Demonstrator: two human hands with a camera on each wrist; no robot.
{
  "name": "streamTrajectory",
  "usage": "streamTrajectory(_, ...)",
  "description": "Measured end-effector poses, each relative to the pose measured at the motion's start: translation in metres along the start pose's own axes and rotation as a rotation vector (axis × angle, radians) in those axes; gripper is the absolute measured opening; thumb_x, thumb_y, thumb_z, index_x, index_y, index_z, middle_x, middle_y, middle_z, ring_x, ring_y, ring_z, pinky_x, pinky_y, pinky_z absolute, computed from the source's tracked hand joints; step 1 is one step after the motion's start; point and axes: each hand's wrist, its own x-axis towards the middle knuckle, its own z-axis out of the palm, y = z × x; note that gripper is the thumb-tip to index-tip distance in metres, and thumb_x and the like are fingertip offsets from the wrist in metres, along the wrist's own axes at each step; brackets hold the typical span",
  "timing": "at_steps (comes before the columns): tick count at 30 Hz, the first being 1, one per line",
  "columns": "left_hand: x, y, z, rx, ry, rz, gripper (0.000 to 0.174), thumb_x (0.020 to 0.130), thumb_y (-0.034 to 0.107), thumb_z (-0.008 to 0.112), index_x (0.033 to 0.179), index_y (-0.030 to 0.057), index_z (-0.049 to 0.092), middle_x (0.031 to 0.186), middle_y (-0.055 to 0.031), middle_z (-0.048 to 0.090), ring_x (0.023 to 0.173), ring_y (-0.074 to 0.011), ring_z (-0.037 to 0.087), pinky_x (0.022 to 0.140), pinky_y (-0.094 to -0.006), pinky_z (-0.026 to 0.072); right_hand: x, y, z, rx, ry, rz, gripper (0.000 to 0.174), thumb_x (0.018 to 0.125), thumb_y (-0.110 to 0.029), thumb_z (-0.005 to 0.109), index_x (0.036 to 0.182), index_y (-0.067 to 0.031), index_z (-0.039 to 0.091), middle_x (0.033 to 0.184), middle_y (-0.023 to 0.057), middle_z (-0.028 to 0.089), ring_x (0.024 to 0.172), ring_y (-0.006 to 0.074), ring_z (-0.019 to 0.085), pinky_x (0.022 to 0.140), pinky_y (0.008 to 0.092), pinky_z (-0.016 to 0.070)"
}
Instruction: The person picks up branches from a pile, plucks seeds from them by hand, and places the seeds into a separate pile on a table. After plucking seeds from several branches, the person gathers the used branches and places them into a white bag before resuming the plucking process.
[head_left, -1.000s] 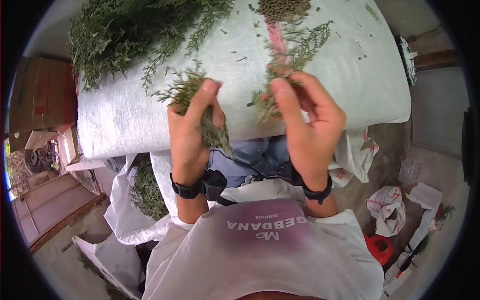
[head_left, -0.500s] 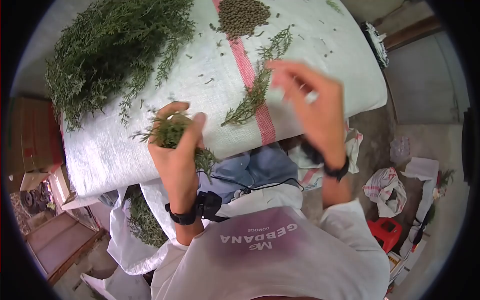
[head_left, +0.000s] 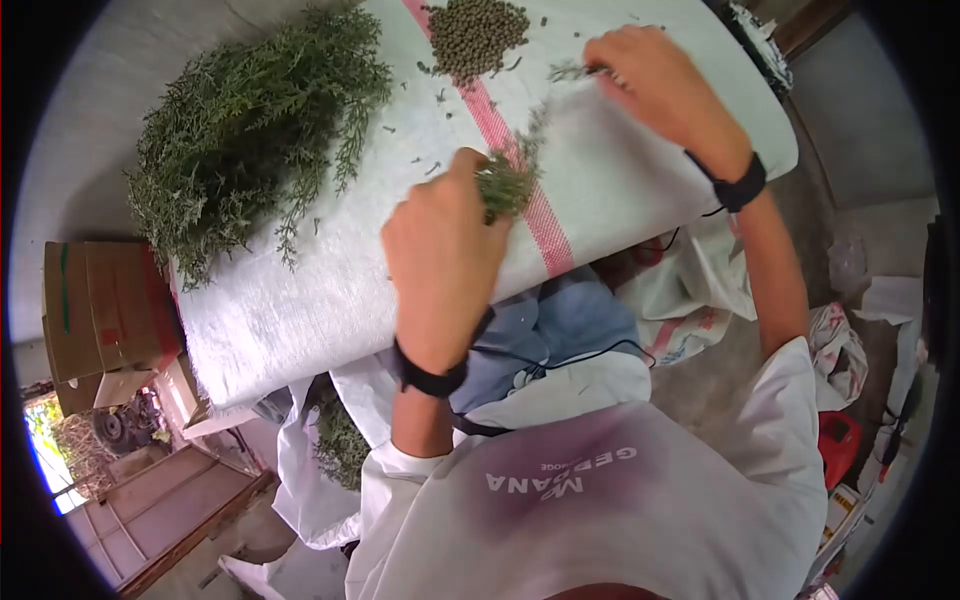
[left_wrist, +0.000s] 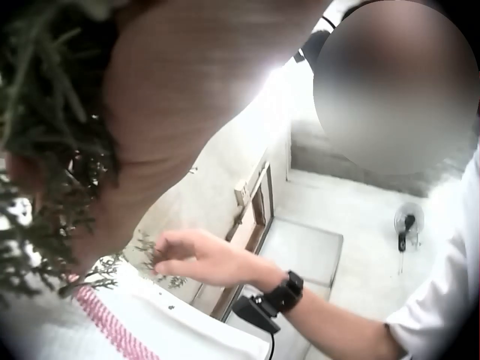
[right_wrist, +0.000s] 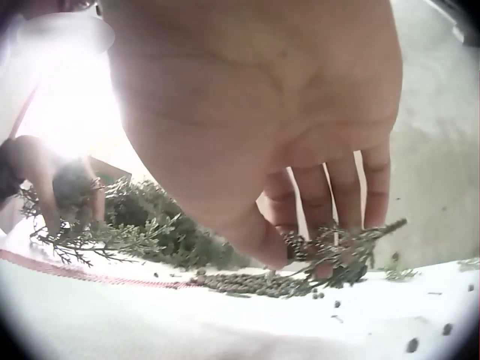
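Note:
My left hand (head_left: 445,250) grips a small bunch of green conifer sprigs (head_left: 507,185) over the red stripe of a white woven sack. In the left wrist view these sprigs (left_wrist: 45,97) crowd the left side, partly covered by the hand. Farther right, my right hand (head_left: 670,90) reaches over the sack's far part and pinches a short sprig (head_left: 575,72). The right wrist view shows that sprig (right_wrist: 337,259) between thumb and fingertips, above the sack. A heap of small brown round seeds (head_left: 478,38) lies between the hands, toward the back.
A large pile of conifer branches (head_left: 240,130) covers the back left of the sack (head_left: 300,340). Loose seeds and bits of green are scattered across it. A cardboard box (head_left: 110,310) stands at the left; a red plastic object (head_left: 838,445) is at the lower right.
A sprig lying across the stripe half a second ago no longer lies there. My left hand has moved right with its bunch, and my right hand has gone up and right, now pinching a sprig.

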Motion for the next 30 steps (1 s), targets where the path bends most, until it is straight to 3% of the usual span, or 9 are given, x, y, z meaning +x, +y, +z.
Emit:
streamTrajectory(2, -0.002, -0.013, -0.009, -0.061, 0.017, -0.025, 0.037, 0.070, 0.011, 0.078, 0.103, 0.0006, 0.064, 0.081, -0.0160, 0.070, 0.072, -0.0283, 0.069, 0.064, -0.0361, 0.0530, -0.008, -0.004, -0.005, -0.021, 0.079, 0.061, 0.018, 0.085, -0.006, 0.059, 0.102, -0.0041, 0.056, 0.090, 0.0071, 0.063, 0.088, 0.0240, 0.059, 0.081, 0.0359, 0.0455)
streamTrajectory(5, -0.004, -0.025, -0.024, -0.744, 0.015, -0.230, 0.043, 0.072, 0.007, 0.080, 0.112, -0.0006, 0.063, 0.083, -0.0104, 0.070, 0.072, -0.0150, 0.067, 0.066, -0.0269, 0.0517, -0.021, -0.029, -0.018, 0.865, 0.173, 0.660, 0.010, 0.092, -0.009, 0.053, 0.101, -0.0041, 0.056, 0.088, 0.0030, 0.059, 0.079, 0.0136, 0.056, 0.074, 0.0266, 0.0437)
streamTrajectory(9, -0.018, -0.016, -0.033, -1.026, 0.017, -0.377, 0.047, 0.074, 0.004, 0.081, 0.116, -0.0015, 0.063, 0.088, -0.0044, 0.070, 0.078, -0.0075, 0.063, 0.071, -0.0215, 0.0494, -0.013, -0.103, -0.017, 1.593, 0.085, 0.748, 0.018, 0.095, -0.018, 0.055, 0.104, -0.0026, 0.059, 0.083, -0.0019, 0.058, 0.069, 0.0071, 0.049, 0.065, 0.0200, 0.0384)
streamTrajectory(13, -0.025, -0.009, -0.025, -1.031, 0.013, -0.350, 0.047, 0.073, 0.002, 0.081, 0.116, -0.0019, 0.062, 0.091, -0.0046, 0.070, 0.080, -0.0093, 0.064, 0.073, -0.0223, 0.0500, 0.006, -0.148, -0.013, 1.419, 0.122, 0.624, 0.024, 0.096, -0.023, 0.059, 0.106, -0.0015, 0.061, 0.081, -0.0031, 0.060, 0.067, 0.0055, 0.049, 0.063, 0.0192, 0.0381)
streamTrajectory(16, -0.031, -0.018, -0.021, -1.158, 0.054, -0.383, 0.046, 0.074, 0.000, 0.079, 0.117, -0.0023, 0.061, 0.092, -0.0048, 0.070, 0.081, -0.0095, 0.064, 0.074, -0.0223, 0.0502, 0.012, -0.146, -0.009, 1.576, 0.435, 0.677, 0.024, 0.093, -0.022, 0.065, 0.106, -0.0020, 0.063, 0.084, -0.0031, 0.063, 0.068, 0.0043, 0.052, 0.062, 0.0191, 0.0398)
streamTrajectory(20, -0.033, -0.033, -0.014, -1.372, 0.082, -0.440, 0.048, 0.075, -0.002, 0.077, 0.120, -0.0019, 0.058, 0.094, -0.0049, 0.069, 0.082, -0.0104, 0.064, 0.075, -0.0228, 0.0505, 0.003, -0.127, -0.018, 1.535, 0.560, 0.748, 0.021, 0.092, -0.016, 0.067, 0.109, -0.0045, 0.062, 0.087, -0.0014, 0.065, 0.069, 0.0042, 0.055, 0.061, 0.0205, 0.0418)
streamTrajectory(24, -0.030, -0.026, -0.010, -1.592, 0.065, -0.421, 0.051, 0.076, -0.003, 0.075, 0.122, -0.0006, 0.054, 0.095, -0.0049, 0.068, 0.083, -0.0118, 0.064, 0.077, -0.0246, 0.0513, -0.003, -0.174, -0.019, 1.437, 0.136, 0.811, 0.022, 0.093, -0.015, 0.064, 0.110, -0.0021, 0.060, 0.091, 0.0036, 0.068, 0.069, 0.0100, 0.058, 0.061, 0.0259, 0.0448)
streamTrajectory(28, -0.034, -0.021, 0.000, -1.678, 0.056, -0.328, 0.052, 0.078, -0.002, 0.074, 0.124, 0.0002, 0.051, 0.097, -0.0051, 0.067, 0.085, -0.0131, 0.064, 0.080, -0.0271, 0.0518, -0.001, -0.205, -0.004, 1.246, 0.197, 0.649, 0.025, 0.092, -0.013, 0.062, 0.112, 0.0008, 0.057, 0.089, 0.0097, 0.068, 0.070, 0.0164, 0.061, 0.065, 0.0303, 0.0476)
streamTrajectory(30, -0.032, -0.022, 0.003, -1.688, 0.071, -0.289, 0.052, 0.078, -0.002, 0.074, 0.124, 0.0004, 0.050, 0.097, -0.0052, 0.067, 0.086, -0.0134, 0.064, 0.081, -0.0280, 0.0519, -0.001, -0.203, 0.000, 1.122, 0.135, 0.515, 0.031, 0.089, -0.014, 0.063, 0.115, 0.0011, 0.055, 0.073, 0.0139, 0.062, 0.062, 0.0262, 0.062, 0.059, 0.0352, 0.0461)
